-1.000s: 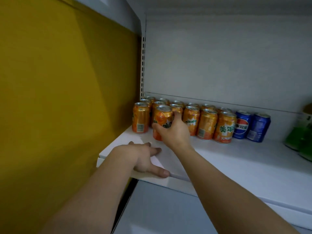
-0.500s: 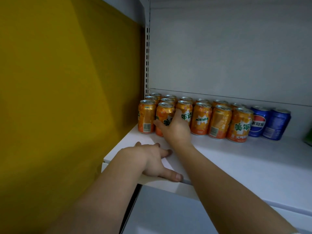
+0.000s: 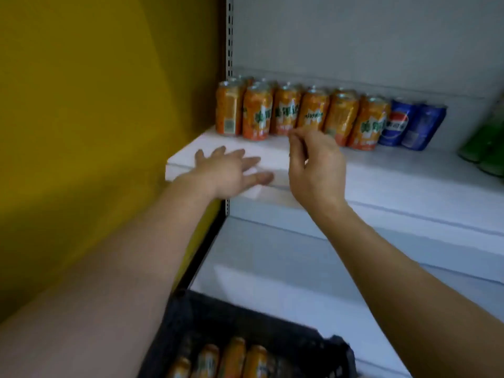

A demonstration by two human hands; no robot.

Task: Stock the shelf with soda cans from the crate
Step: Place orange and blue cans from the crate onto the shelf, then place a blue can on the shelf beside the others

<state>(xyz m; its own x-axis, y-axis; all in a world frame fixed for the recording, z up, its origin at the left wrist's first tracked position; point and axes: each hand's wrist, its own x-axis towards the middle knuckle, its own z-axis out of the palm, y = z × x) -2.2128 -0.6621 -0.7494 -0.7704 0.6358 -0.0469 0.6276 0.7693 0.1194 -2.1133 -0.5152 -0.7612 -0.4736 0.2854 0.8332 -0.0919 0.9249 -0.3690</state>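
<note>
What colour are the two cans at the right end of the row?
Blue, with a red, white and blue logo, seen in the head view.

The whole view is smeared with motion blur, so the lettering on the orange cans (image 3: 286, 113) on the shelf (image 3: 395, 186) and on the two blue cans (image 3: 409, 124) at their right won't read, and the far row of orange cans shows only as tops behind the near row. My right hand (image 3: 316, 165) covers the foot of one or two cans in the near row, and I can't tell whether my curled fingers (image 3: 296, 136) touch them; the green things (image 3: 488, 148) at the far right are cut by the edge and too blurred to name. The black crate (image 3: 245, 317) nearest me runs off the bottom edge, my left forearm hides its left wall, and its cans (image 3: 234, 356) are orange blurs cut off low down
</note>
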